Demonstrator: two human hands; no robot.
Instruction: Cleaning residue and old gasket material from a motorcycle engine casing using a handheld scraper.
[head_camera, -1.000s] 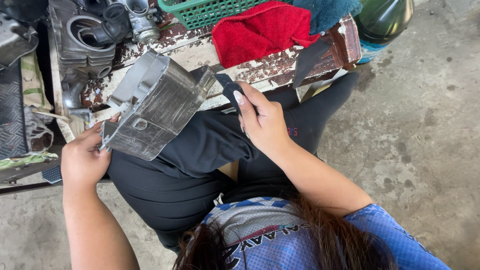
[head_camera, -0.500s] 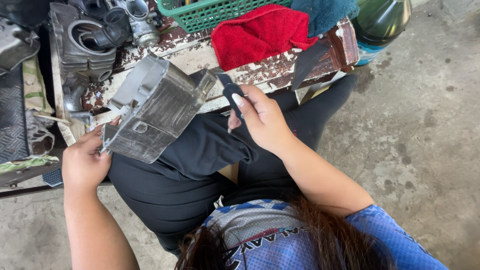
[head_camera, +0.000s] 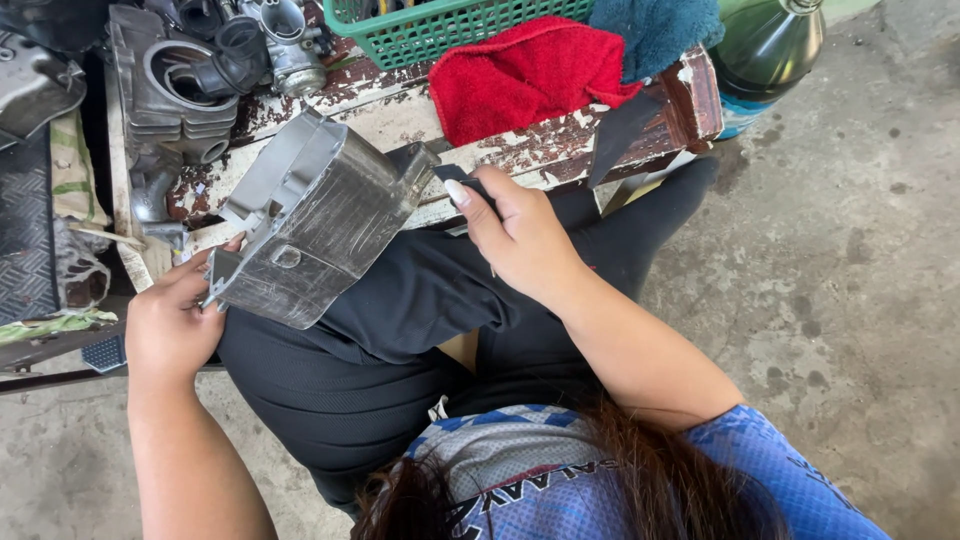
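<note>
The left hand (head_camera: 170, 325) grips the lower corner of one grey metal cover (head_camera: 320, 220), tilted over the lap. At three o'clock, the right hand (head_camera: 520, 235) pinches one dark scrap (head_camera: 462, 178). At twelve o'clock, one worn bench (head_camera: 560, 150) bears one red cloth (head_camera: 525, 75) and one green basket (head_camera: 450, 25).

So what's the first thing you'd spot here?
The big grey metal engine cover, propped on the person's lap, with the left hand gripping its lower corner. The right hand presses a small dark piece of sandpaper beside its upper end. Behind, a bright red cloth lies on the worn wooden bench.
</note>
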